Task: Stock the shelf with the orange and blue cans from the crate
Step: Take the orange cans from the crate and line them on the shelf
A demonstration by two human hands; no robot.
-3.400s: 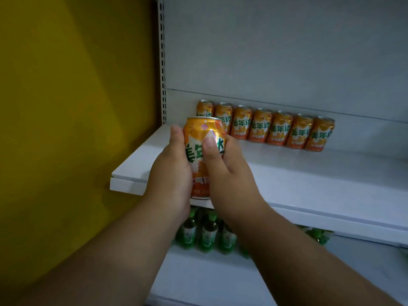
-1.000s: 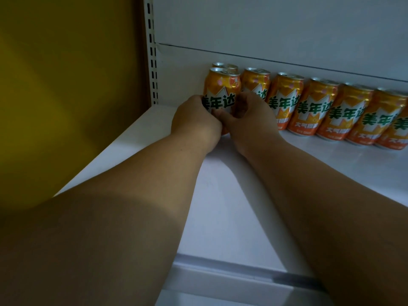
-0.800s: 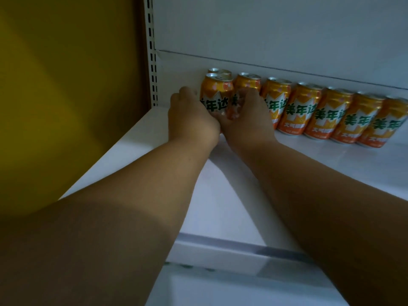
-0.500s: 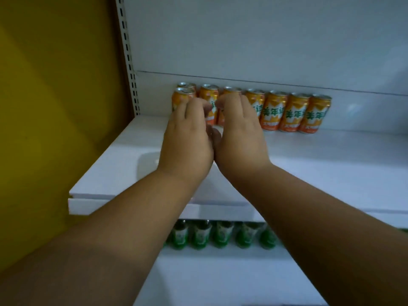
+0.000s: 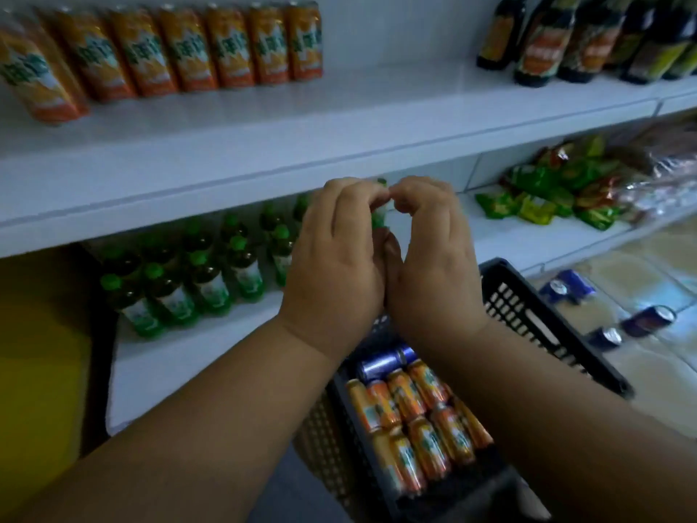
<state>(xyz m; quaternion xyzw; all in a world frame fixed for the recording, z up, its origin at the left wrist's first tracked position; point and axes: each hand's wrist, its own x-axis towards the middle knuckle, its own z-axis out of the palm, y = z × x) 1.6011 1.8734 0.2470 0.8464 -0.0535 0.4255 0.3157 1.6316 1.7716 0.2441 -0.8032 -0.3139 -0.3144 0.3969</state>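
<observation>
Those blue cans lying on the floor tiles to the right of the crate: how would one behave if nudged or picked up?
The blue cans on the floor lie on their sides on smooth tiles, so a nudge would probably roll one. The round metal body probably feels slick but stiff. Whether they are full cannot be told.

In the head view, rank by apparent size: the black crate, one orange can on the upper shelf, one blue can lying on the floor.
1. Black crate, clearly the largest.
2. Orange can on the upper shelf.
3. Blue can on the floor, which looks smallest, though it lies farther from the camera, so true sizes may match.
</observation>
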